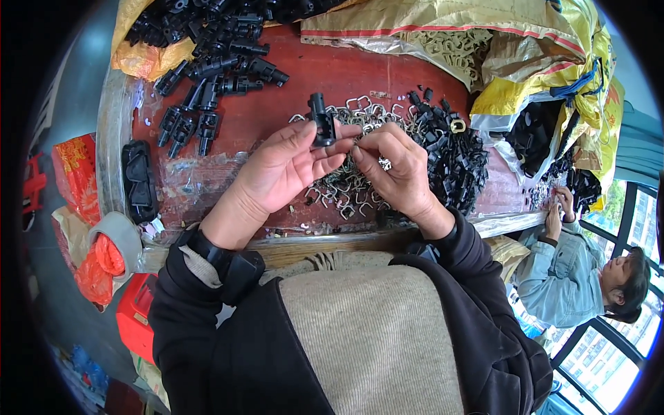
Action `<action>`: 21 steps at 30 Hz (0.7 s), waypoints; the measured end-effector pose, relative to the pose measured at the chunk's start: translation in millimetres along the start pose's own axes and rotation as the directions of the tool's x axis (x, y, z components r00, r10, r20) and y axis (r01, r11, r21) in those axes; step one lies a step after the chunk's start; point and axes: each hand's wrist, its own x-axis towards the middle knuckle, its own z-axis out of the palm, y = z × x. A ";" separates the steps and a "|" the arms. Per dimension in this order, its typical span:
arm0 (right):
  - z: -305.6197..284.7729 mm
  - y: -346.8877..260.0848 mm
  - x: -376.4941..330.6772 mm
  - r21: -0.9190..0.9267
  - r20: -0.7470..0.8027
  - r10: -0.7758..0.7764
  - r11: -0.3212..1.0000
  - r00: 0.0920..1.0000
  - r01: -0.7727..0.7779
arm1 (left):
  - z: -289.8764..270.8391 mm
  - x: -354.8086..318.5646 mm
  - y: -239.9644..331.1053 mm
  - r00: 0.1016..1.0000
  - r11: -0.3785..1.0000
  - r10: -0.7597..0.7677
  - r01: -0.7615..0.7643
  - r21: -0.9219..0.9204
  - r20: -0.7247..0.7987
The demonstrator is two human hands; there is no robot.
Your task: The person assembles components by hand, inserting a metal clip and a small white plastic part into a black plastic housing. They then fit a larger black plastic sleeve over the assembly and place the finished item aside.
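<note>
A black plastic fitting (319, 114), with a round stem and an open slotted frame, stands upright between the thumb and fingers of my left hand (273, 169). That palm faces up, with its fingers stretched toward the other hand. My right hand (401, 169) has thumb and forefinger pinched together close to the left fingertips. Whatever it pinches is too small to make out. Below both hands lies a heap of pale bent metal clips (356, 197). Beside my right hand spreads a pile of small black plastic pieces (453, 162).
Many similar black fittings (221, 69) are heaped at the far left of the red table (287, 52). A yellow sack (512, 90) lies far right, near more beige clips (453, 52). A black case (140, 181) sits by the left edge. Another person (581, 270) works at the right.
</note>
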 end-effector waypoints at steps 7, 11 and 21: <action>3.5 -3.0 3.0 -0.088 0.043 -0.055 0.994 0.998 0.058 | 0.6 -1.1 -1.9 0.997 0.996 0.047 -0.042 -0.082 0.063; 8.2 -1.1 4.3 -0.115 0.058 -0.035 0.993 0.998 0.041 | 1.7 -1.4 -3.1 0.996 0.998 0.038 -0.033 -0.054 0.086; 12.0 -1.1 3.2 -0.149 0.049 -0.076 0.985 0.996 0.082 | -2.2 -2.8 -3.8 0.994 0.998 0.031 -0.026 -0.049 0.107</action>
